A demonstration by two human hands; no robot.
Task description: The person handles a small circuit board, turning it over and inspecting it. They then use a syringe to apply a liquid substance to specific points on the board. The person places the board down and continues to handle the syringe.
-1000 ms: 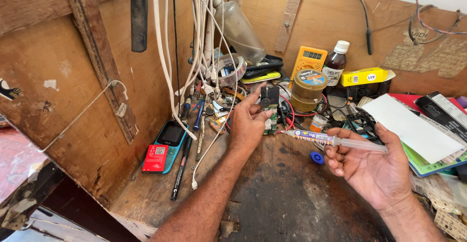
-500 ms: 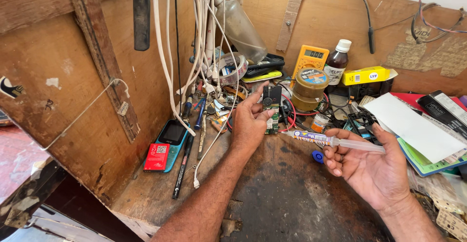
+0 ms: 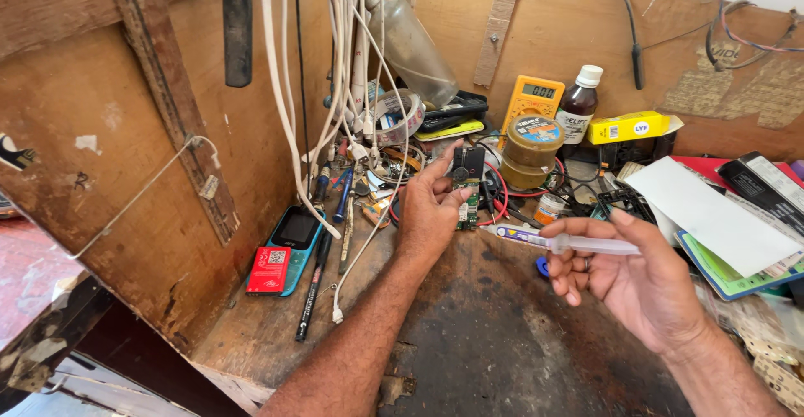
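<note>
My left hand [image 3: 431, 208] grips a small black and green circuit board [image 3: 466, 184], held upright over the worn wooden bench [image 3: 469, 342]. My right hand [image 3: 636, 279] holds a clear plastic syringe [image 3: 563, 242] by its barrel, with the tip pointing left toward the board. The syringe tip stops a short way to the right of the board and does not touch it. A blue cap [image 3: 543, 267] lies on the bench just below the syringe.
White cables [image 3: 352, 65] hang from above at the back. A yellow multimeter [image 3: 531, 99], a brown bottle [image 3: 578, 111], a jar [image 3: 531, 151] and a yellow box [image 3: 632, 126] stand behind. A blue phone [image 3: 295, 237], a red card [image 3: 268, 270] and a black pen [image 3: 314, 287] lie left. Papers [image 3: 712, 216] are piled on the right.
My left hand has tilted the circuit board slightly more upright. The right hand with the syringe has stayed in nearly the same place.
</note>
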